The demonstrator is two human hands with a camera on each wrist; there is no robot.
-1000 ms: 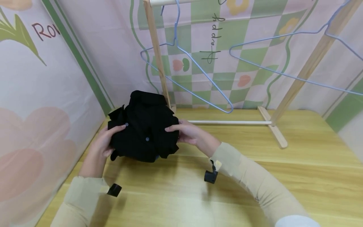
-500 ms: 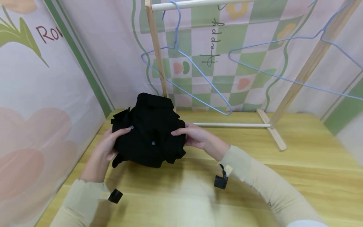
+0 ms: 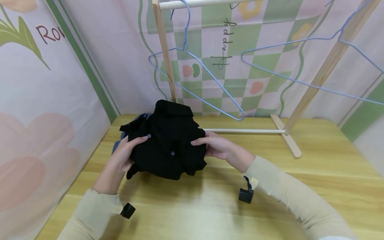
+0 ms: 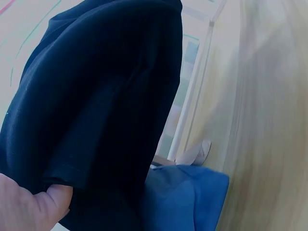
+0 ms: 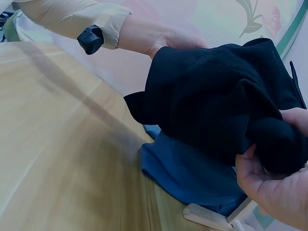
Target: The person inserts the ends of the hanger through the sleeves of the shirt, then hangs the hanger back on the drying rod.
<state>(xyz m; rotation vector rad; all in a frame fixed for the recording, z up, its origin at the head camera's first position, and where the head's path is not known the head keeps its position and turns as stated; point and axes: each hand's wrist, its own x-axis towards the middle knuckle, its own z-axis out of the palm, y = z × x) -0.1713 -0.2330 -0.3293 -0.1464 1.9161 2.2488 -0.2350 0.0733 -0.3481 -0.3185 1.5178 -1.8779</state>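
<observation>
A bunched black shirt (image 3: 171, 133) with a folded collar and small buttons is held up over the left part of the table. My left hand (image 3: 127, 151) grips its left side, thumb lying along the front near a button. On the other side, my right hand (image 3: 219, 145) pinches the cloth, thumb in front and fingers behind. In the right wrist view, the right hand (image 5: 274, 178) holds a rolled fold of the shirt (image 5: 207, 101). A blue cloth garment (image 5: 187, 163) lies on the table behind and below the shirt, mostly hidden in the head view.
Behind the shirt stands a wooden rack with a white top rail (image 3: 204, 3) and a white lower bar (image 3: 243, 131). Blue wire hangers, a left one (image 3: 216, 80) and a right one (image 3: 288, 76), hang from it. A printed cloth (image 3: 60, 110) walls off the left side of the wooden table (image 3: 186, 213).
Both hands have carried the black shirt to the right and slightly nearer. More of the blue garment now shows past its left side. Both hands keep their hold.
</observation>
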